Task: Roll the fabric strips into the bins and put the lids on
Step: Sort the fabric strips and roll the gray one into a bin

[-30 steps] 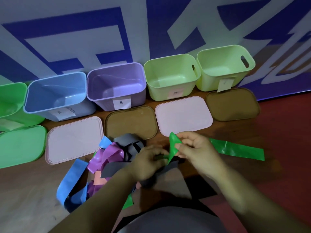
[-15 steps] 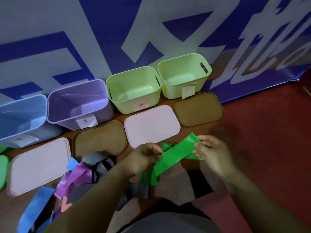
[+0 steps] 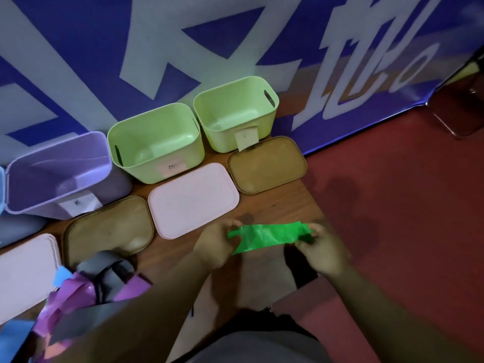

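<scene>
A brown wooden tabletop (image 3: 275,205) runs along a blue-and-white printed banner (image 3: 104,61). Dark red floor (image 3: 392,205) fills the room from 1 to 5 o'clock.

Four open plastic bins line the banner edge. Two are light green, one at 12 o'clock (image 3: 222,145) and one at 11 (image 3: 141,174). One is a lilac rectangular bin (image 3: 34,205) at 9, and a sliver of a pale blue bin (image 3: 1,187) shows at the frame edge. Three of them carry a paper label.

Four flat rounded lids lie in front of the bins: two olive-brown ones (image 3: 267,166) (image 3: 107,229) and two pale pink ones (image 3: 193,200) (image 3: 23,273). None is on a bin.

The bright green fabric strip (image 3: 264,235) is held unrolled above the table's right end, at 5 o'clock from the nearer pink lid. The left hand (image 3: 217,244) pinches one end, and the right hand (image 3: 322,251) pinches the other.

At 8 o'clock lies a loose pile of purple, grey and blue strips (image 3: 86,289) — too tangled to count.
</scene>
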The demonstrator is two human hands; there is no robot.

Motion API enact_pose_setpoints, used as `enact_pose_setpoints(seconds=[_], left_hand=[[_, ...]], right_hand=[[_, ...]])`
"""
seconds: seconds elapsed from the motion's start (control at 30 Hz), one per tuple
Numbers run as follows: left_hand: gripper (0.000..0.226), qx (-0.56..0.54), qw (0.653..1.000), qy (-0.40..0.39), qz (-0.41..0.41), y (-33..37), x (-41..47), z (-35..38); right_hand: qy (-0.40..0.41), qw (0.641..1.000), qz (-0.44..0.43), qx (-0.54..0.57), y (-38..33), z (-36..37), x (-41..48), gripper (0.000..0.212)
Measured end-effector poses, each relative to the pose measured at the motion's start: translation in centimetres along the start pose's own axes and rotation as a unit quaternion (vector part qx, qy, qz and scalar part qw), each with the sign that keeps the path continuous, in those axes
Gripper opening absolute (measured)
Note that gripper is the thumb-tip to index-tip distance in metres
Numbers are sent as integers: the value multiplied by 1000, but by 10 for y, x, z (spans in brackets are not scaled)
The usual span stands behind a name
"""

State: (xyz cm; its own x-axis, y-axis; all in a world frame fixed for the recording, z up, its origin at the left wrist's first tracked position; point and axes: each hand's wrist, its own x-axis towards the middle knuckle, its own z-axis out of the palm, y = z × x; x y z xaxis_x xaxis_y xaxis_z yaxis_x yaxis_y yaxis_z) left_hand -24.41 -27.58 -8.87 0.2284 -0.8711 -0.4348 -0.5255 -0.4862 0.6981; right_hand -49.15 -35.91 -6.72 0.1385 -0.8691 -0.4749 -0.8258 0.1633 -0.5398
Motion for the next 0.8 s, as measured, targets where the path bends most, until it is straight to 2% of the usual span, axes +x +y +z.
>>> enact_pose_setpoints(seconds=[0.1, 0.2, 0.33, 0.43, 0.63, 0.8], left_hand=[[34, 53, 999, 12, 0, -17, -15, -6], [47, 120, 992, 23, 6, -42, -38, -19], [52, 235, 970, 61, -12, -80, -87, -39], [44, 286, 950, 123, -34, -107, -132, -63], [61, 285, 928, 182, -156, -175, -222, -111], [63, 237, 924, 226, -198, -225, -271, -133]], right_hand=[[-25, 996, -20, -80, -2, 8, -6, 48], [-57, 984, -88, -147, -13, 26, -15, 57], [-112, 939, -213, -245, -48, 64, -31, 63], [-133, 897, -294, -301, -81, 99, -52, 63], [-173, 832, -405, -337, -146, 176, -100, 63], [-182, 806, -449, -340, -192, 229, -129, 63]])
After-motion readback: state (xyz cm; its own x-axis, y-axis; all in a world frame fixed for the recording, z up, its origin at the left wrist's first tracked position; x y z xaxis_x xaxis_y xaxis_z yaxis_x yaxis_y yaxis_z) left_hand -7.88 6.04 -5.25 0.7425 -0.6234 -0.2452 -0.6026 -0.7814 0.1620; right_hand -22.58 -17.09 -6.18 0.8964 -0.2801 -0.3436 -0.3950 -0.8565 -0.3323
